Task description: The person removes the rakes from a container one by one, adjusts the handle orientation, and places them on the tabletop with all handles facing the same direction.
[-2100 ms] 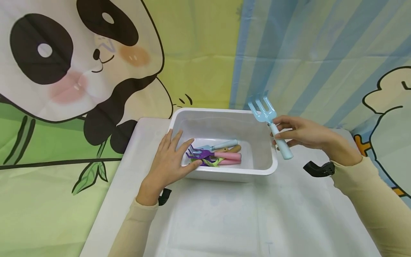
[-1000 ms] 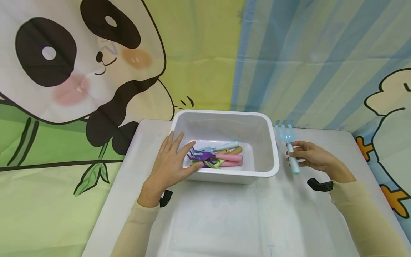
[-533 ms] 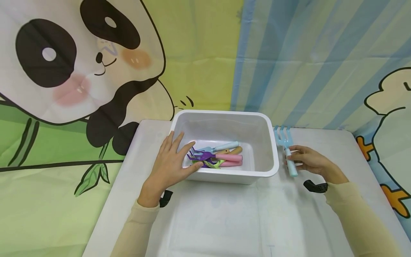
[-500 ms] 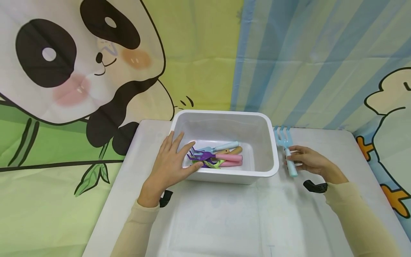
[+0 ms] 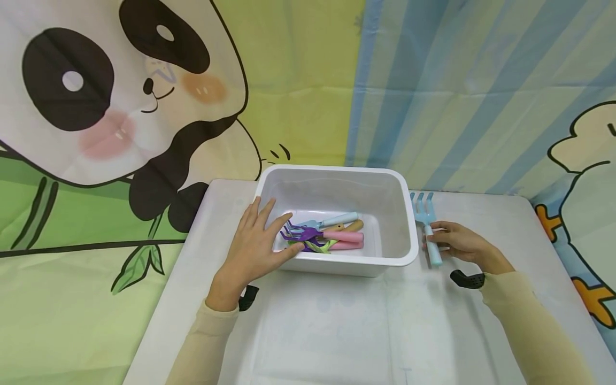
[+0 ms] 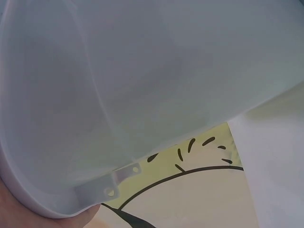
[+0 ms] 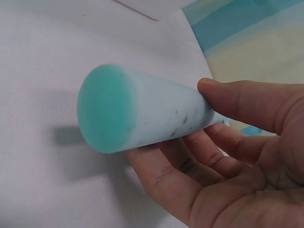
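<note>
- White bin [image 5: 337, 187]: cut off by the top and right edges in the left wrist view.
- Left hand [image 5: 256, 239]: only a sliver shows there.
- Right hand [image 5: 454, 240]: cut off at the right wrist view's edge.
- Blue fork [image 5: 428, 233]: head mostly hidden there; contact with the table [image 5: 327, 331] unclear.
- Purple fork [image 5: 304, 233]: partly covers the green tool [image 5: 327, 246].

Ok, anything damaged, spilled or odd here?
Minor only: the light-blue fork in the right hand has dark marks on its handle, perhaps dirt or scuffing. The tools in the white bin lie jumbled; nothing looks spilled.
</note>
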{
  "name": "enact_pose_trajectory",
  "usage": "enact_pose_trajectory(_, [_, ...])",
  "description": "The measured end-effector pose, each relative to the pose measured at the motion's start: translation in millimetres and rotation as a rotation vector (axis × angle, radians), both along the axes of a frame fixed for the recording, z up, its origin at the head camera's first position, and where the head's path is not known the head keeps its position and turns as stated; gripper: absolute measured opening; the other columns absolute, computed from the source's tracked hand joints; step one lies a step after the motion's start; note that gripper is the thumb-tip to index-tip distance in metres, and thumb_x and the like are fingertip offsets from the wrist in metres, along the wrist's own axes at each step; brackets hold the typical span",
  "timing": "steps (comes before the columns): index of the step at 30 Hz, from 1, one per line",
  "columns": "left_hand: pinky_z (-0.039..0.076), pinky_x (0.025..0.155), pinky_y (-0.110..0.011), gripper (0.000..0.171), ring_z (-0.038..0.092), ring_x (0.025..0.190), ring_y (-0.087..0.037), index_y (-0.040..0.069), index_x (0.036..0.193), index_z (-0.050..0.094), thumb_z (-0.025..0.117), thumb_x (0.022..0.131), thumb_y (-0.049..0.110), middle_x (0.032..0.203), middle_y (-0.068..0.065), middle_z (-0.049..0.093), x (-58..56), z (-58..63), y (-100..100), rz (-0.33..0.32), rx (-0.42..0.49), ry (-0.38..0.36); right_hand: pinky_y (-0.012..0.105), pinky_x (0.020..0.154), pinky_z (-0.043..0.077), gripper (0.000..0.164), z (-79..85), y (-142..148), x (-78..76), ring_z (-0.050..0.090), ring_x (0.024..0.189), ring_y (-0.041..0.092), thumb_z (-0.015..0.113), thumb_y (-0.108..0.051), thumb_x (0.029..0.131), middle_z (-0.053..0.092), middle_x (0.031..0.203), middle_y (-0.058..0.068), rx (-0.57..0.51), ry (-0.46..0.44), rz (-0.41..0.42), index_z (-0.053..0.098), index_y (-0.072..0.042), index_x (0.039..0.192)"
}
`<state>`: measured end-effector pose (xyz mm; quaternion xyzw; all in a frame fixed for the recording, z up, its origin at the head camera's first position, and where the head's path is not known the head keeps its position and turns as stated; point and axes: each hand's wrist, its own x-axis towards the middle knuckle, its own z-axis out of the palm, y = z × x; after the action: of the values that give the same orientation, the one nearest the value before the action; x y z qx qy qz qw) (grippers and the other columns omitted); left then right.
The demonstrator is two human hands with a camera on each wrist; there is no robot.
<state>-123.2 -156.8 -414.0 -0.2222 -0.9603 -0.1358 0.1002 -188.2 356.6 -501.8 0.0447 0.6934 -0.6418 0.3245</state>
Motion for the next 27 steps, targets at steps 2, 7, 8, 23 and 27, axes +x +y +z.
enact_pose_trajectory(2, [0.008, 0.12, -0.054, 0.081, 0.008, 0.149, -0.044, 0.02, 0.143, 0.057, 0.045, 0.088, 0.078, 0.16, -0.019, 0.029, 0.0, -0.2, -0.2, 0.0, 0.0, 0.005, 0.044, 0.087, 0.056, 0.059, -0.4, -1.4, -1.6, 0.066, 0.105, 0.028, 0.057, -0.006, 0.102, 0.056, 0.117, 0.019, 0.008, -0.002, 0.0, 0.019, 0.012, 0.144])
enact_pose_trajectory(7, [0.008, 0.12, -0.054, 0.081, 0.008, 0.149, -0.044, 0.02, 0.143, 0.057, 0.045, 0.088, 0.078, 0.16, -0.019, 0.029, 0.1, -0.4, -0.5, 0.0, 0.001, 0.008, 0.042, 0.088, 0.055, 0.065, -1.0, -3.8, -5.8, 0.065, 0.105, 0.027, 0.057, -0.008, 0.102, 0.049, 0.124, 0.022, 0.034, -0.019, -0.001, 0.015, 0.011, 0.148])
enact_pose_trajectory(8, [0.008, 0.12, -0.054, 0.081, 0.008, 0.149, -0.044, 0.02, 0.143, 0.057, 0.045, 0.088, 0.078, 0.16, -0.019, 0.029, 0.1, -0.5, -0.5, 0.0, 0.001, 0.008, 0.042, 0.088, 0.055, 0.065, -1.4, -4.2, -6.6, 0.064, 0.105, 0.026, 0.057, -0.009, 0.102, 0.048, 0.124, 0.021, 0.039, -0.025, -0.002, 0.015, 0.011, 0.148])
enact_pose_trajectory(23, [0.008, 0.12, -0.053, 0.081, 0.01, 0.149, -0.044, 0.019, 0.144, 0.056, 0.047, 0.087, 0.077, 0.159, -0.019, 0.031, -0.6, -1.3, 0.0, -0.004, 0.01, 0.023, 0.039, 0.087, 0.055, 0.076, -1.3, -2.9, -7.5, 0.064, 0.104, 0.022, 0.057, -0.015, 0.103, 0.048, 0.133, 0.027, 0.133, -0.009, 0.034, 0.007, 0.013, 0.152])
enact_pose_trajectory(27, [0.006, 0.12, -0.052, 0.081, 0.009, 0.15, -0.043, 0.019, 0.144, 0.055, 0.047, 0.087, 0.077, 0.159, -0.019, 0.03, 0.0, -1.2, -0.2, 0.003, 0.009, 0.008, 0.038, 0.086, 0.055, 0.07, 1.8, -2.9, -7.5, 0.064, 0.104, 0.023, 0.056, -0.019, 0.104, 0.055, 0.128, 0.024, 0.182, 0.024, 0.064, 0.016, 0.016, 0.15])
